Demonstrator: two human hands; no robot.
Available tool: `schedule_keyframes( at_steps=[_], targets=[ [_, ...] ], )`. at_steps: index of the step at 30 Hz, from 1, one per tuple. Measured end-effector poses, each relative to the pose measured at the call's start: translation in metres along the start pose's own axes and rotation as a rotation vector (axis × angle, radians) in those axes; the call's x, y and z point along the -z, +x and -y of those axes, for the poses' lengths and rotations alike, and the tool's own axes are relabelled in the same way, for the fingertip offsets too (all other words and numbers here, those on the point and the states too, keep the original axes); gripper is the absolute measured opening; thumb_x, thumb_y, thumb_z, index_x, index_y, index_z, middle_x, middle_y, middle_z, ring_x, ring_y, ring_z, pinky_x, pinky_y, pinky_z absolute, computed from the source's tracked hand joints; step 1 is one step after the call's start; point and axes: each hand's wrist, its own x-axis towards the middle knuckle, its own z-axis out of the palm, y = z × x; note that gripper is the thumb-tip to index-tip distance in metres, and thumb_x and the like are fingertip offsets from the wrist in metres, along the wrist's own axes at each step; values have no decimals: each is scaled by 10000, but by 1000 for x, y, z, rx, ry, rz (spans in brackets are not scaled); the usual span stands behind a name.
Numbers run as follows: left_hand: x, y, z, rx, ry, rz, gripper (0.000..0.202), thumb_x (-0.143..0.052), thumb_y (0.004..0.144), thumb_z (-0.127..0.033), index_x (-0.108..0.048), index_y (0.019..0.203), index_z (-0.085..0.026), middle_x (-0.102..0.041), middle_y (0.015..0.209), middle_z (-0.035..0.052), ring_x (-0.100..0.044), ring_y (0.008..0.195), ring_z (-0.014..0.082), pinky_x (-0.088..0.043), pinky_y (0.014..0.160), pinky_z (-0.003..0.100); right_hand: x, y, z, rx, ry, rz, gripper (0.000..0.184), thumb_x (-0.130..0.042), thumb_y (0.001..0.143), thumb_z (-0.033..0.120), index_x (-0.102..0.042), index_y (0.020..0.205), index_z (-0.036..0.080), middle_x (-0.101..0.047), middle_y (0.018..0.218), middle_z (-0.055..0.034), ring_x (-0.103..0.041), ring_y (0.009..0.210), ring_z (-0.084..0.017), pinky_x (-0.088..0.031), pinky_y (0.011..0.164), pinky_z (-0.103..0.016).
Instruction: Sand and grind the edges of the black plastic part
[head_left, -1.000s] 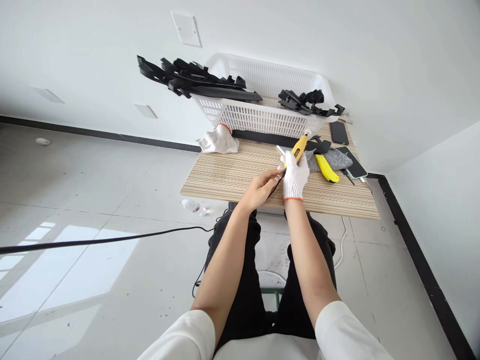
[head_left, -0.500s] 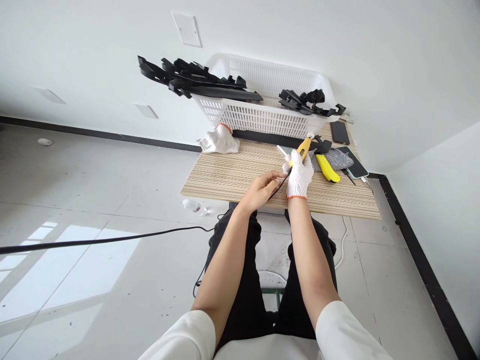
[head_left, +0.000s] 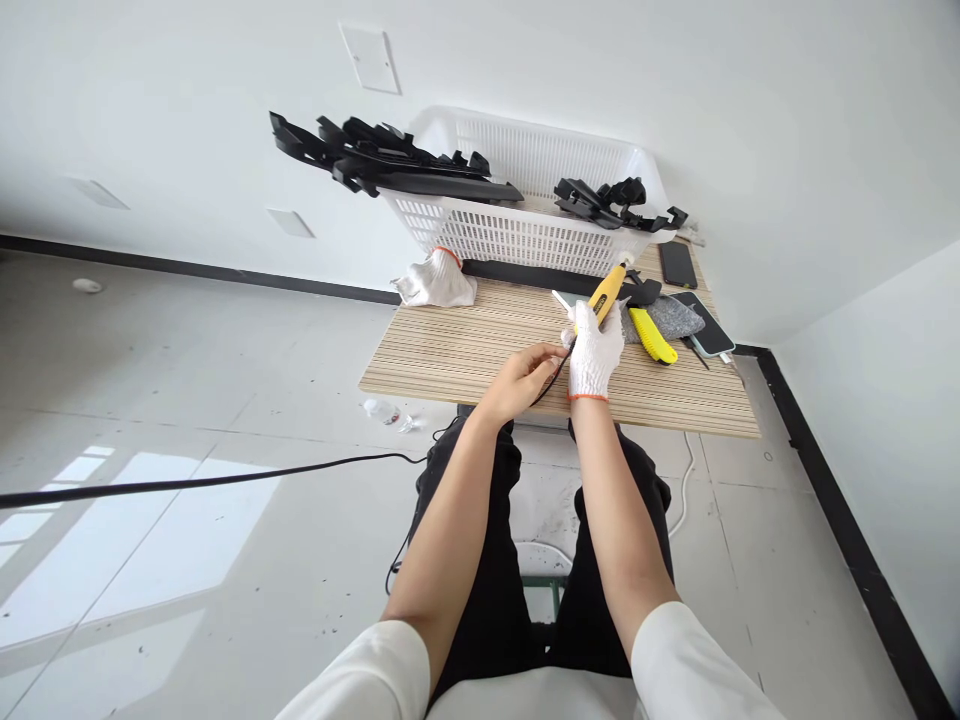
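My right hand point(head_left: 594, 352), in a white knit glove, is closed round a yellow utility knife point(head_left: 606, 289) whose blade points up and left. My bare left hand point(head_left: 521, 380) pinches the lower end of a thin black strip point(head_left: 556, 369) that runs up to the gloved hand. Both hands hover over the near middle of the striped wooden table point(head_left: 465, 350).
A white slatted basket point(head_left: 525, 235) at the table's back holds long black plastic parts point(head_left: 382, 160). A spare white glove point(head_left: 435, 280) lies left. A second yellow knife point(head_left: 652, 335), a grey cloth point(head_left: 679, 316) and two phones point(head_left: 679, 263) lie right. A black cable point(head_left: 225, 480) crosses the floor.
The hands have barely shifted; the gloved hand with the knife moved up slightly and then settled back.
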Motion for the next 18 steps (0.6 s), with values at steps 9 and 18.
schedule_keyframes(
  at_steps=[9, 18],
  targets=[
    [-2, 2, -5, -54, 115, -52, 274, -540, 917, -300, -733, 1051, -161, -688, 862, 40, -585, 777, 179, -465, 773, 303, -1, -7, 4, -42, 21, -79, 301, -635, 846, 333, -504, 1099, 236, -585, 677, 81, -483, 462, -79, -442, 427, -214],
    [-3, 3, -6, -57, 96, -28, 289, -527, 940, -308, -727, 1070, -145, -733, 980, 66, -648, 860, 197, -498, 840, 312, 0, -6, 5, -70, -61, -73, 237, -646, 843, 337, -531, 1018, 226, -600, 673, 76, -523, 454, -75, -455, 434, -203]
  ],
)
